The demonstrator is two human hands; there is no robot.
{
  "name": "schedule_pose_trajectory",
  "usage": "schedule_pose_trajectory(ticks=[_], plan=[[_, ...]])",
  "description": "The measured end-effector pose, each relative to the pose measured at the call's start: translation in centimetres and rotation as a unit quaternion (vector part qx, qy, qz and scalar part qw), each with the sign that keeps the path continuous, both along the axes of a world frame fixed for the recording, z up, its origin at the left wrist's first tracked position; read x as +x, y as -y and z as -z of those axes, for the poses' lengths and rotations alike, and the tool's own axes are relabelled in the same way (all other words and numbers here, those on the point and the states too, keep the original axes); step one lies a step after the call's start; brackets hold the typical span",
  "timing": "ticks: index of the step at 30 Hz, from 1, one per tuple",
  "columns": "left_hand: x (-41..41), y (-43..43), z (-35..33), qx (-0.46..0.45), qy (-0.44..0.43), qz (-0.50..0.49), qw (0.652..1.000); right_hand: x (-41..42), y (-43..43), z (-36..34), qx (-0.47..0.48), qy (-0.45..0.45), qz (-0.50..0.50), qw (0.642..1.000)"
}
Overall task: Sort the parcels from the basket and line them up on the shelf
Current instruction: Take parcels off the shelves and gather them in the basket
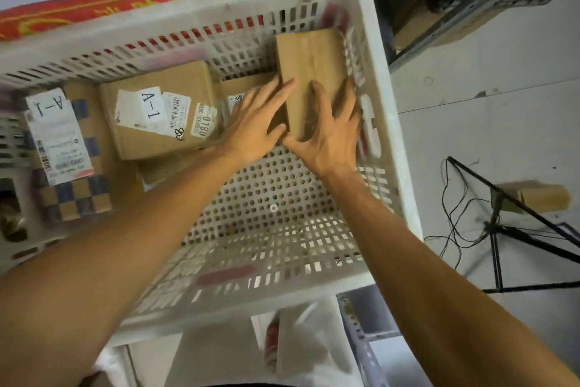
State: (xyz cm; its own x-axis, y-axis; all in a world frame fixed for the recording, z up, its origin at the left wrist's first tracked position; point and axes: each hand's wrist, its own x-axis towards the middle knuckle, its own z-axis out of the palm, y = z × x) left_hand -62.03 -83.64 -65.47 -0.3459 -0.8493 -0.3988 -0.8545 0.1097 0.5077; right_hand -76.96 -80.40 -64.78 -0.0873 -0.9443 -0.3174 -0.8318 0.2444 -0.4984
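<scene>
Grey floor (502, 135) beneath a white perforated basket (386, 110). In the basket's far right corner, a plain brown parcel (309, 66), close against the right wall. Right hand (329, 139) clamped over its near end, fingers spread, thumb at the near corner. Left hand (254, 126) pressing straight-fingered against its left side. A-1 labelled parcel (160, 107) along the far wall.

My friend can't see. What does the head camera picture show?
A person's left hand and right hand reach into a white basket; the right grips a plain brown parcel by its far right wall, the left touches it. A cardboard parcel and a checked parcel, both labelled A-1, lie at the basket's left.
</scene>
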Motion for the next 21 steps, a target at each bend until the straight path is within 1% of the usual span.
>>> schedule_pose_trajectory(ticks=[2,5,7,9,12,13,15,17,19,21], plan=[[-0.2,0.2,0.3,-0.039,0.025,0.017,0.999,-0.1,-0.2,0.2,-0.010,-0.011,-0.006,1.000],[-0.2,0.5,0.7,-0.054,0.040,0.027,0.997,0.0,-0.5,0.5,-0.038,-0.047,-0.020,0.998],[0.0,0.5,1.3,-0.048,0.043,0.034,0.997,0.0,-0.7,1.3,-0.031,-0.058,-0.033,0.997],[0.0,0.6,1.9,-0.043,0.044,0.052,0.997,0.1,-0.7,2.7,-0.014,-0.046,-0.064,0.997],[-0.8,1.1,3.2,-0.010,0.057,0.134,0.989,0.5,-1.1,5.4,0.033,-0.021,-0.121,0.992],[-1.1,1.2,3.7,0.005,0.075,0.163,0.984,0.7,-1.4,6.4,0.047,-0.028,-0.133,0.990],[-1.4,1.4,4.8,0.030,0.103,0.197,0.975,0.7,-2.2,7.9,0.041,-0.047,-0.142,0.988],[-1.2,1.3,5.4,0.032,0.125,0.201,0.971,0.7,-2.2,8.5,0.039,-0.062,-0.152,0.986],[-0.9,1.4,5.5,0.031,0.148,0.204,0.967,0.4,-1.4,8.4,0.054,-0.051,-0.157,0.985],[-0.8,1.8,5.2,0.035,0.162,0.183,0.969,0.2,-0.4,8.2,0.056,-0.059,-0.166,0.983]])
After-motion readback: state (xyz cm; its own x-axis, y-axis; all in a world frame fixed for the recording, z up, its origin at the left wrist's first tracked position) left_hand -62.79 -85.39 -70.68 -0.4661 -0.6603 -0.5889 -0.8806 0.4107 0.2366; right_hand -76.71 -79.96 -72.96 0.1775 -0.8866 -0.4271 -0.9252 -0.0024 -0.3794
